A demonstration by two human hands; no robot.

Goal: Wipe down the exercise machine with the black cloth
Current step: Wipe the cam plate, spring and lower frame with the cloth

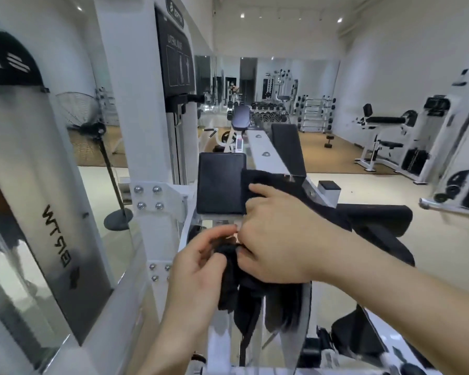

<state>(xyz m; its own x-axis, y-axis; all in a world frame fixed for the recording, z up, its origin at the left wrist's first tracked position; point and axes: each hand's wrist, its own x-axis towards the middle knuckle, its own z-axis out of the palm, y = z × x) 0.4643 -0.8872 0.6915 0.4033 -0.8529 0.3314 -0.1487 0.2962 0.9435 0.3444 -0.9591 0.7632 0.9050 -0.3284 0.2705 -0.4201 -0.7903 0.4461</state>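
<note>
"BRTW" runs down the frosted shroud; "LATERAL RAISE" heads the black placard.

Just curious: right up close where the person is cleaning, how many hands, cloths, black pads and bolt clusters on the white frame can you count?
Hands: 2, the left hand and the right hand
Black cloth: 1
Black pads: 2, the square pad and the angled pad
Bolt clusters: 2, the upper cluster and the lower cluster
Total: 7

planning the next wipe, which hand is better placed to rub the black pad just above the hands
Right. The right hand already presses the black cloth against the edge of the black pad. The left hand sits lower, its grip only bunching the cloth's hanging end.
</note>
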